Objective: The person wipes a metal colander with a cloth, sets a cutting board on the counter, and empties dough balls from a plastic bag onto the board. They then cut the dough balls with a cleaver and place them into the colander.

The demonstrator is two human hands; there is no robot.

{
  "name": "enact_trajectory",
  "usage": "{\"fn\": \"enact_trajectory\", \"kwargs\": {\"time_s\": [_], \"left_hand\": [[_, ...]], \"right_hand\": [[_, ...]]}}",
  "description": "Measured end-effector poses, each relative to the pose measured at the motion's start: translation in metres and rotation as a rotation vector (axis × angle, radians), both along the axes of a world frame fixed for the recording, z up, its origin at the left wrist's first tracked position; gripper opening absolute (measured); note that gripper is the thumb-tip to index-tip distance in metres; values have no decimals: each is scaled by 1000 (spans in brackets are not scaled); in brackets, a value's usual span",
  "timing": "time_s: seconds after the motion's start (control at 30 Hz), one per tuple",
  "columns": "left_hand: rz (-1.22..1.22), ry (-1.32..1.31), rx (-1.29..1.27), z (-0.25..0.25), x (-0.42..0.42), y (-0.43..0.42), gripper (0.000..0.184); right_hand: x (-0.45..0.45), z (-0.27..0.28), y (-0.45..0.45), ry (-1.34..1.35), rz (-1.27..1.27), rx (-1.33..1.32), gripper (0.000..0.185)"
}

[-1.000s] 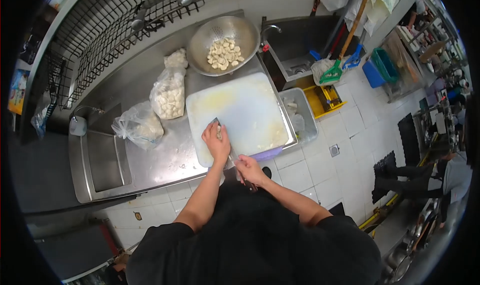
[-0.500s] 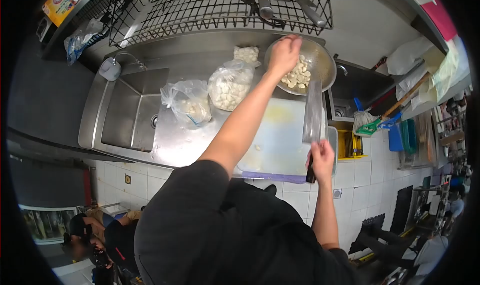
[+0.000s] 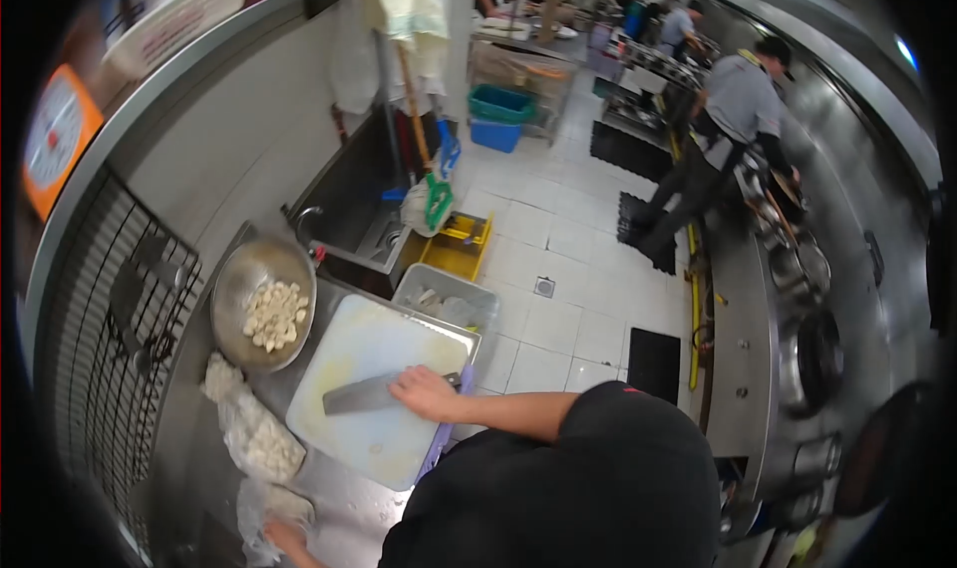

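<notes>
My right hand (image 3: 424, 392) is closed over the cleaver (image 3: 351, 396) where blade meets handle; the cleaver lies flat on the white cutting board (image 3: 349, 341). At the lower left, my left hand (image 3: 286, 537) has its fingers closed on a clear plastic bag (image 3: 257, 508) with pale pieces inside. Beside that bag sits a fuller bag of whitish pieces (image 3: 261, 436), and a smaller bag (image 3: 222, 377) lies beyond it. A steel bowl (image 3: 231, 281) holds many pale cut pieces (image 3: 276, 316), perhaps mushrooms or garlic. Small scraps dot the board.
A clear plastic tub (image 3: 485, 305) and a yellow crate (image 3: 464, 259) stand past the board's far edge. A sink (image 3: 349, 204) and a green-headed mop (image 3: 436, 204) are behind. A co-worker (image 3: 740, 109) stands at the stoves on the right. A wire rack (image 3: 95, 339) runs along the left wall.
My view has swung to the right. My left hand has left the bowl and moved to the plastic bag. The cleaver, held raised before, now lies on the board under my right hand.
</notes>
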State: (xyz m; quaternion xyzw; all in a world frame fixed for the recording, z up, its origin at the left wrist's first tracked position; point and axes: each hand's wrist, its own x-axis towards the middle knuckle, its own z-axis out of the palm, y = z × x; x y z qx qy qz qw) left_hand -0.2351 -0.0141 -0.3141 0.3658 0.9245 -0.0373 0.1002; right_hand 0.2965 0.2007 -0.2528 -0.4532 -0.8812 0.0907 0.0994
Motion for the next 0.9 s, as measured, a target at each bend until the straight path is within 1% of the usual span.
{"fn": "enact_trajectory", "kwargs": {"time_s": [0.03, 0.1, 0.13, 0.17, 0.2, 0.23, 0.27, 0.3, 0.33, 0.37, 0.4, 0.43, 0.47, 0.5, 0.57, 0.6, 0.63, 0.7, 0.77, 0.83, 0.87, 0.9], "left_hand": [[-29, 5, 9, 17, 9, 13, 68], [-65, 29, -137, 38, 22, 29, 106], [-75, 32, -127, 39, 21, 34, 106], [-126, -80, -105, 37, 18, 33, 104], [-173, -193, -84, 36, 17, 30, 102], [-172, -189, -77, 35, 15, 29, 102], [-284, -189, -44, 36, 12, 30, 104], [-395, -186, -10, 29, 2, 31, 105], [-380, -177, -2, 21, -6, 29, 105], [-341, -188, -77, 8, -15, 27, 117], [-304, -200, -149, -6, -25, 25, 129], [-292, -194, -144, -21, -32, 20, 129], [-302, -153, -221, -35, -37, 14, 126], [-311, -112, -297, -39, -38, 10, 124], [-213, 53, -317, -14, 4, -6, 104], [-159, 129, -328, 5, 31, -14, 95], [-134, 171, -338, 18, 45, -13, 95], [-99, 154, -298, 27, 48, -22, 95], [-31, 88, -204, 34, 49, -29, 95], [82, -88, -5, 40, 48, -39, 96], [192, -274, 219, 45, 51, -42, 96], [357, -566, 580, 50, 55, -46, 96]], "right_hand": [[-14, 1, -3, -26, 14, 39, 40], [-38, 12, -17, 126, 235, 10, 39], [-48, 18, -24, 171, 363, -137, 41], [-57, 19, -32, 215, 494, -286, 42], [-66, 6, -39, 214, 492, -278, 42], [-78, -15, -43, 114, 617, -305, 44], [-86, -25, -42, 14, 745, -328, 46], [-90, -22, -36, 17, 754, -313, 46], [-93, -20, -33, 4, 723, -415, 44], [-97, -17, -30, -12, 696, -519, 42], [-103, -15, -25, -12, 714, -510, 42], [-109, -13, -18, -150, 729, -506, 35], [-115, -11, -12, -288, 739, -502, 28], [-118, -6, -5, -287, 748, -495, 28], [-124, 14, 16, 166, 632, -793, 18], [-131, 27, 29, 359, 566, -858, 14], [-138, 43, 44, 552, 493, -922, 10], [-157, 62, 74, 1040, 506, -547, 14], [-159, 115, 93, 1186, 250, -858, 23], [-173, 132, 111, 1287, 172, -711, 29], [-176, 134, 116, 1282, 180, -717, 29], [-180, 135, 119, 1208, 219, -579, 33]]}}
